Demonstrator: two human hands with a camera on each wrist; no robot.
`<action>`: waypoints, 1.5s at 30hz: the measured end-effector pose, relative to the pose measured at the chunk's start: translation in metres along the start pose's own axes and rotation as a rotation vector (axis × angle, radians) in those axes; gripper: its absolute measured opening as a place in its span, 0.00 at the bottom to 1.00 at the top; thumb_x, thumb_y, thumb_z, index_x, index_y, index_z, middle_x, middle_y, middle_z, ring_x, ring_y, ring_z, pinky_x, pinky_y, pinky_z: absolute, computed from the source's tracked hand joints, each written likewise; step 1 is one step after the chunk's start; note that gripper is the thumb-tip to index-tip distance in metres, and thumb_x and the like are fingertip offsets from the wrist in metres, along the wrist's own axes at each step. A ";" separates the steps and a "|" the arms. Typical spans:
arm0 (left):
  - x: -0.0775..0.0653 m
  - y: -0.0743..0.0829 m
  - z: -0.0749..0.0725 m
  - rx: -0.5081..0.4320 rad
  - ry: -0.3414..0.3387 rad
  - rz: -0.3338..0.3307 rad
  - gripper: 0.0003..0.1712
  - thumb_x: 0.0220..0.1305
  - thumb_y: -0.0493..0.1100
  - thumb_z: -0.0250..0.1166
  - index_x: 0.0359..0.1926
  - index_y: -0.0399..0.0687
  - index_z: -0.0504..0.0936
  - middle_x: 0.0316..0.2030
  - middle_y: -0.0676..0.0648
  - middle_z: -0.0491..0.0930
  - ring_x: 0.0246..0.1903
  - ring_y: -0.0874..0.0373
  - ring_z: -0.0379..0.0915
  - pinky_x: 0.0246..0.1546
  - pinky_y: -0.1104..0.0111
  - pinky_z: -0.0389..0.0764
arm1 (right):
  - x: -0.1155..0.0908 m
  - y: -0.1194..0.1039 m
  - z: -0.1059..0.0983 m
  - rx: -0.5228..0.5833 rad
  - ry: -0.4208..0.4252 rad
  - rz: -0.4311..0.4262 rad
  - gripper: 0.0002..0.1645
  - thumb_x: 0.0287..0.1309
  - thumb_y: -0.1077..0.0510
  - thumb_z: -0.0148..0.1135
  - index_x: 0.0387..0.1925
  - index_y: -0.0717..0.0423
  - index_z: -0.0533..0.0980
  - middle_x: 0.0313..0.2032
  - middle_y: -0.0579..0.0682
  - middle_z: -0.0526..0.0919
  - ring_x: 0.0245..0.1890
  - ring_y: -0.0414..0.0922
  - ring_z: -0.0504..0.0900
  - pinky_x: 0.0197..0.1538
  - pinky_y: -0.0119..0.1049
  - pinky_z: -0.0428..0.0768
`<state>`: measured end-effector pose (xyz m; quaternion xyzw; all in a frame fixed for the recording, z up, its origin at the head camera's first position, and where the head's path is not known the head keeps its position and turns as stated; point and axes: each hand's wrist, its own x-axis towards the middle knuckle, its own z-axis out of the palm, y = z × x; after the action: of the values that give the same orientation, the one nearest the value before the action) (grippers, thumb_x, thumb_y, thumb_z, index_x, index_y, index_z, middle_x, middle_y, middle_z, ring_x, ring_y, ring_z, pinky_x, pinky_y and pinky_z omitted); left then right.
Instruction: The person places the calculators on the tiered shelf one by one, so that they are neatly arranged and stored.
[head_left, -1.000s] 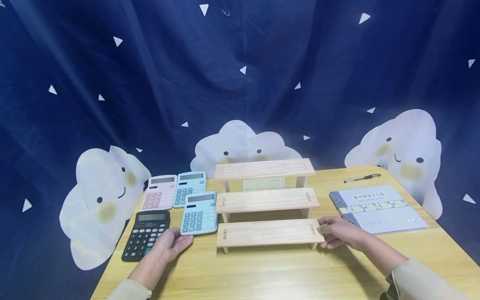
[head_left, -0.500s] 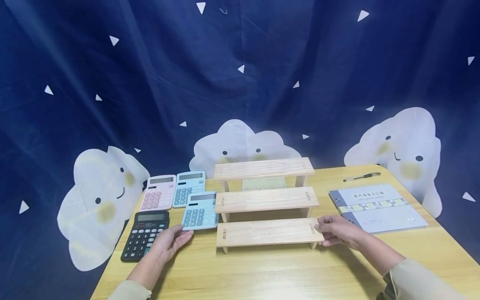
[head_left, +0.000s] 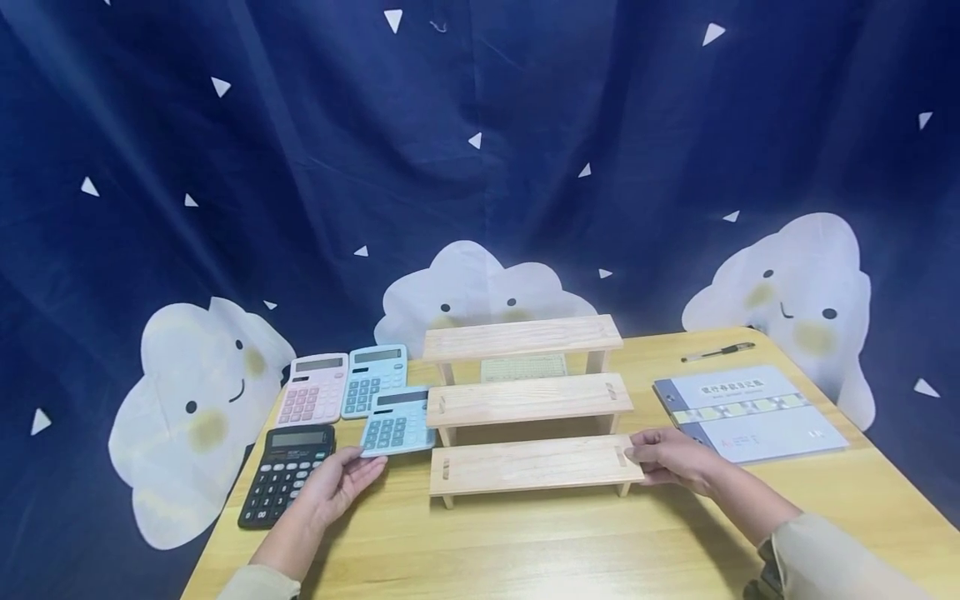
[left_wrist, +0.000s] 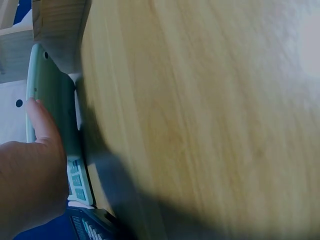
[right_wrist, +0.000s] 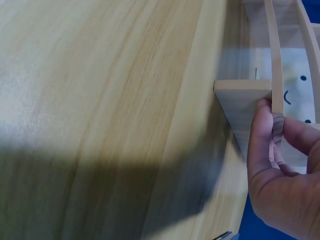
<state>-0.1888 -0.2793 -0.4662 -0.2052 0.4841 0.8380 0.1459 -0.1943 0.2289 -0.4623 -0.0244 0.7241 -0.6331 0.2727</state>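
In the head view a light blue calculator (head_left: 398, 419) is held off the table at the left end of a three-tier wooden stand (head_left: 531, 402), overlapping its middle shelf. My left hand (head_left: 342, 486) grips its lower left corner. The left wrist view shows its teal back (left_wrist: 53, 107), with a digit of my left hand (left_wrist: 32, 175) against it. My right hand (head_left: 671, 460) pinches the right end of the stand's lowest shelf. Seen from the right wrist, the board's end (right_wrist: 277, 125) lies between the thumb and fingers of my right hand (right_wrist: 290, 195).
A pink calculator (head_left: 313, 388), another blue calculator (head_left: 374, 381) and a black calculator (head_left: 287, 475) lie at the left of the wooden table (head_left: 525, 546). To the right are a grey-blue notebook (head_left: 750, 412) and a pen (head_left: 717, 352). A printed sheet (head_left: 522, 367) shows behind the stand.
The held blue calculator has tipped flatter, its lower edge rising up and away. My right hand keeps its hold on the lowest shelf. The view has shifted slightly.
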 end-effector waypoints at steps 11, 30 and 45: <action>-0.025 0.031 0.005 -0.062 -0.013 0.051 0.09 0.71 0.37 0.44 0.48 0.40 0.67 0.34 0.41 0.84 0.40 0.52 0.83 0.55 0.66 0.77 | 0.002 0.001 0.000 0.026 -0.022 -0.003 0.23 0.61 0.62 0.55 0.51 0.78 0.65 0.33 0.50 0.83 0.33 0.43 0.83 0.37 0.32 0.85; -0.047 0.092 0.039 -0.333 -0.201 0.120 0.08 0.70 0.33 0.45 0.48 0.41 0.65 0.36 0.33 0.83 0.41 0.46 0.81 0.51 0.62 0.80 | 0.004 0.001 -0.003 0.017 -0.038 -0.004 0.19 0.61 0.62 0.54 0.48 0.75 0.67 0.33 0.50 0.83 0.33 0.43 0.82 0.36 0.32 0.84; -0.034 0.096 0.102 -0.262 -0.272 0.101 0.12 0.69 0.32 0.45 0.33 0.33 0.75 0.33 0.32 0.83 0.39 0.44 0.82 0.45 0.61 0.84 | 0.002 -0.002 -0.002 0.011 -0.019 0.012 0.20 0.62 0.62 0.54 0.50 0.75 0.66 0.34 0.51 0.82 0.34 0.45 0.82 0.39 0.35 0.85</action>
<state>-0.2225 -0.2385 -0.3325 -0.0829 0.3563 0.9201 0.1398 -0.1975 0.2295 -0.4610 -0.0246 0.7181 -0.6352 0.2833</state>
